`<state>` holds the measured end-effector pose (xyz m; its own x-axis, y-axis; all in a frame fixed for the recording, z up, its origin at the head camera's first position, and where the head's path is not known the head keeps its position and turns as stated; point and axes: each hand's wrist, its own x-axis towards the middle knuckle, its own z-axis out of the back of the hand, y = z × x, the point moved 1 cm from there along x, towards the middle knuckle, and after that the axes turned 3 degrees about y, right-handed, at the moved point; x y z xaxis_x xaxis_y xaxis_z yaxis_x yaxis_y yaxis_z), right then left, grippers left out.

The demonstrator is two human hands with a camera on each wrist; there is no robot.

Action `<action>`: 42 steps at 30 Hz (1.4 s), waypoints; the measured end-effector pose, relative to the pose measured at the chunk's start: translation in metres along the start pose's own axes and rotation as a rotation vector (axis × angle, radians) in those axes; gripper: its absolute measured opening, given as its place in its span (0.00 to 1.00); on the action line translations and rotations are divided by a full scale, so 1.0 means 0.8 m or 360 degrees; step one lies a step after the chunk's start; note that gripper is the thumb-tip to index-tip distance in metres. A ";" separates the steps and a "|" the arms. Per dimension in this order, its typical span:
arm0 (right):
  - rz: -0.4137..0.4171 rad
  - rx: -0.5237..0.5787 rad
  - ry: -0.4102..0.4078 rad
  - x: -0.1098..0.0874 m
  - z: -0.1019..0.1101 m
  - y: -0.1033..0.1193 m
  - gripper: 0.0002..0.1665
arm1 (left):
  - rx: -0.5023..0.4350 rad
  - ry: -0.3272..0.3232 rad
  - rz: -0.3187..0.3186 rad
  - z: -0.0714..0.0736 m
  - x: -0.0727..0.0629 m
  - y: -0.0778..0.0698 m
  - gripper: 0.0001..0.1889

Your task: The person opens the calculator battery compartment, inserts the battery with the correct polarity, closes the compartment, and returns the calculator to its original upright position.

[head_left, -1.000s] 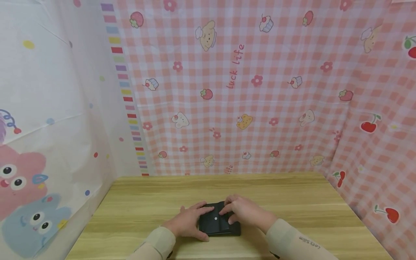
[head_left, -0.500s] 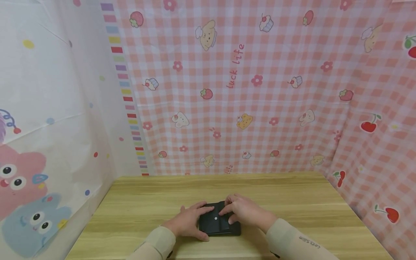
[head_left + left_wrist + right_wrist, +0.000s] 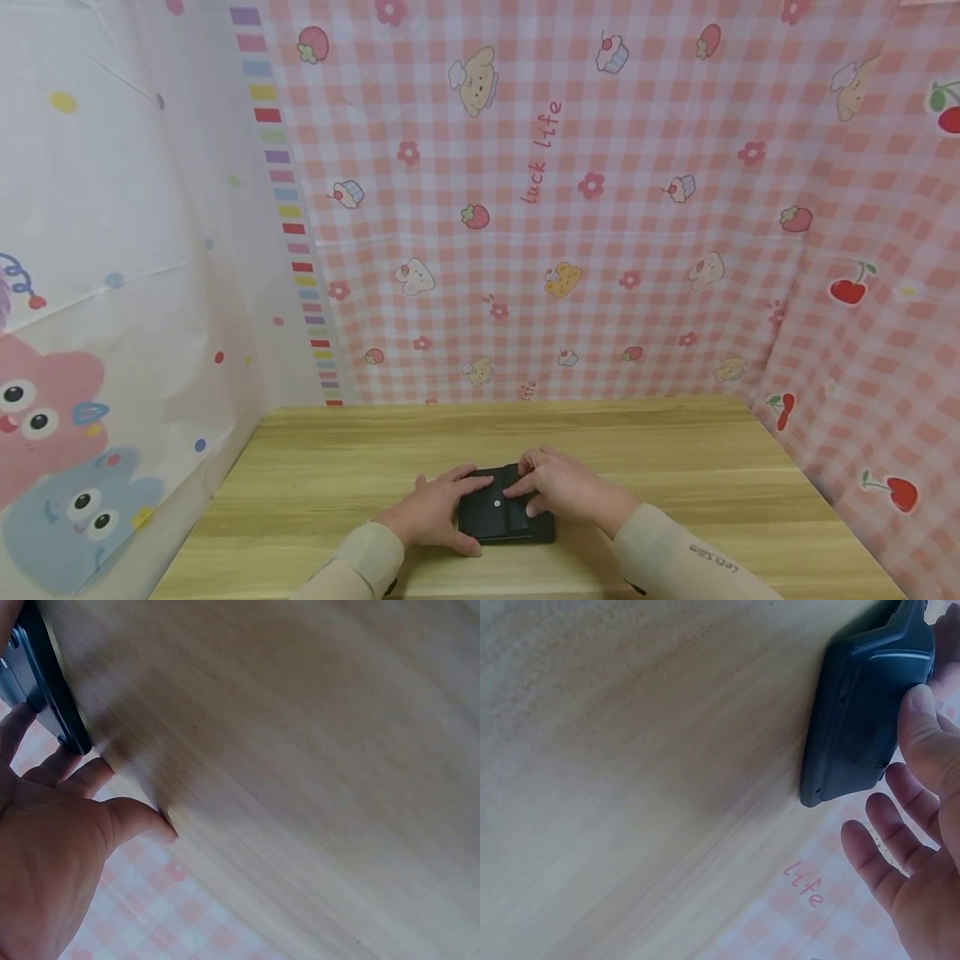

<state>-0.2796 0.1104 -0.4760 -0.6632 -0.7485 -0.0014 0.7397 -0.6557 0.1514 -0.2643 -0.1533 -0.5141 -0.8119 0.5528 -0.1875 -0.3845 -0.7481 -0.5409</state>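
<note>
A dark wallet (image 3: 483, 521) lies on the wooden table, its flap face up with a small silver snap button (image 3: 497, 503). My left hand (image 3: 438, 512) rests along its left side, fingers near the far edge and thumb by the near edge. From the right, my right hand (image 3: 573, 492) touches the flap with a fingertip just beside the snap. The right wrist view has the right thumb (image 3: 922, 712) against the wallet (image 3: 862, 720), while other fingers stretch out loosely. Only one end of the wallet (image 3: 45, 682) appears in the left wrist view.
The wooden table (image 3: 360, 450) spreads around both hands. Behind it hangs a pink checked cloth (image 3: 525, 250) with cartoon prints. A white printed sheet (image 3: 172, 333) closes the left side, and more checked cloth (image 3: 862, 358) the right.
The view has shifted very slightly. Both hands and the wallet keep the same places, with no clear movement of the fingers.
</note>
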 end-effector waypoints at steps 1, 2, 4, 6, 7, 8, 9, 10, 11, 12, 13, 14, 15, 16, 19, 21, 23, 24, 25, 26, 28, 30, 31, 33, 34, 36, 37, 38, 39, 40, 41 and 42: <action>-0.0006 0.0002 0.0006 0.000 0.000 0.000 0.27 | -0.0001 -0.0001 0.0000 0.001 0.000 0.000 0.50; -0.0014 0.0006 0.0013 -0.001 0.000 0.000 0.28 | -0.0005 0.0001 -0.0001 0.001 -0.001 -0.001 0.50; -0.0036 0.0030 0.0035 -0.002 0.000 0.000 0.33 | -0.0005 0.0002 -0.0003 0.002 -0.002 -0.002 0.51; -0.0065 0.0076 0.0049 -0.004 0.000 -0.001 0.37 | -0.0003 0.0001 -0.0006 0.003 -0.003 -0.003 0.51; -0.0084 0.0113 0.0052 -0.006 0.001 -0.002 0.39 | -0.0001 0.0000 -0.0009 0.003 -0.003 -0.003 0.51; -0.0103 0.0155 0.0050 -0.007 0.001 -0.003 0.40 | 0.0000 0.0000 -0.0010 0.003 -0.003 -0.004 0.51; -0.0126 0.0199 0.0045 -0.008 0.002 -0.004 0.40 | 0.0003 -0.0001 -0.0010 0.003 -0.003 -0.004 0.51; -0.0149 0.0243 0.0035 -0.010 0.003 -0.005 0.39 | 0.0002 0.0000 -0.0009 0.003 -0.003 -0.004 0.51; -0.0171 0.0296 0.0023 -0.012 0.003 -0.006 0.38 | 0.0000 0.0001 -0.0007 0.003 -0.002 -0.004 0.51; -0.0191 0.0349 0.0006 -0.013 0.005 -0.007 0.37 | -0.0004 0.0002 -0.0005 0.003 -0.002 -0.004 0.51; -0.0207 0.0404 -0.0014 -0.015 0.006 -0.008 0.35 | -0.0008 0.0005 -0.0003 0.002 -0.002 -0.003 0.51; -0.0218 0.0452 -0.0040 -0.016 0.008 -0.010 0.34 | -0.0010 0.0006 0.0001 0.002 -0.001 -0.003 0.50; -0.0236 0.0513 -0.0065 -0.017 0.009 -0.011 0.33 | -0.0010 0.0007 0.0001 0.002 -0.001 -0.002 0.50; -0.0255 0.0589 -0.0091 -0.018 0.010 -0.012 0.32 | -0.0011 0.0007 0.0002 0.002 0.000 -0.002 0.51; -0.0380 0.0812 -0.0183 -0.021 0.011 -0.017 0.31 | -0.0002 0.0004 0.0004 0.002 0.001 -0.001 0.51; -0.0527 0.0979 -0.0258 -0.023 0.011 -0.020 0.33 | -0.0001 0.0003 -0.0001 0.002 0.001 -0.001 0.51; -0.0694 0.1165 -0.0326 -0.026 0.011 -0.023 0.36 | 0.0000 0.0002 -0.0006 0.003 0.000 -0.003 0.51; -0.0760 0.1275 -0.0357 -0.028 0.011 -0.024 0.39 | -0.0001 0.0003 -0.0009 0.002 0.000 -0.003 0.51; -0.0818 0.1389 -0.0385 -0.030 0.012 -0.025 0.41 | -0.0002 0.0002 -0.0013 0.003 -0.001 -0.003 0.51; -0.0869 0.1516 -0.0392 -0.031 0.013 -0.026 0.43 | -0.0003 0.0001 -0.0015 0.003 -0.002 -0.004 0.51; -0.0947 0.1749 -0.0360 -0.034 0.016 -0.028 0.48 | 0.0001 -0.0002 -0.0019 0.003 -0.002 -0.005 0.51; -0.0960 0.1960 -0.0281 -0.036 0.017 -0.031 0.50 | 0.0006 -0.0006 -0.0022 0.003 -0.003 -0.004 0.51; -0.0977 0.2016 -0.0237 -0.036 0.018 -0.031 0.51 | 0.0009 -0.0009 -0.0025 0.003 -0.002 -0.004 0.51; -0.1017 0.2084 -0.0162 -0.037 0.014 -0.032 0.51 | 0.0015 -0.0014 -0.0029 0.003 -0.002 -0.004 0.51; -0.1033 0.2092 -0.0140 -0.036 0.012 -0.032 0.51 | 0.0014 -0.0014 -0.0028 0.003 -0.002 -0.004 0.51; -0.1097 0.2024 -0.0130 -0.034 0.007 -0.031 0.51 | 0.0003 -0.0008 -0.0026 0.003 -0.001 -0.003 0.51; -0.1137 0.1973 -0.0131 -0.032 0.005 -0.030 0.51 | -0.0001 -0.0004 -0.0024 0.003 -0.001 -0.004 0.51; -0.1164 0.1939 -0.0128 -0.031 0.003 -0.030 0.50 | -0.0004 0.0000 -0.0022 0.004 0.000 -0.004 0.51; -0.1182 0.1897 -0.0124 -0.029 0.002 -0.029 0.50 | -0.0010 0.0005 -0.0019 0.004 0.000 -0.004 0.51; -0.1201 0.1851 -0.0115 -0.028 0.001 -0.028 0.50 | -0.0014 0.0011 -0.0016 0.004 0.000 -0.003 0.51; -0.1211 0.1810 -0.0102 -0.026 0.001 -0.027 0.50 | -0.0015 0.0015 -0.0015 0.004 0.000 -0.003 0.51; -0.1213 0.1793 -0.0084 -0.024 0.001 -0.025 0.50 | -0.0013 0.0017 -0.0013 0.004 0.000 -0.004 0.51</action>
<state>-0.2818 0.1384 -0.4783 -0.8841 -0.2187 -0.4129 -0.2859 -0.4457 0.8483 -0.2644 -0.1524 -0.5098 -0.8041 0.5628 -0.1917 -0.3874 -0.7406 -0.5490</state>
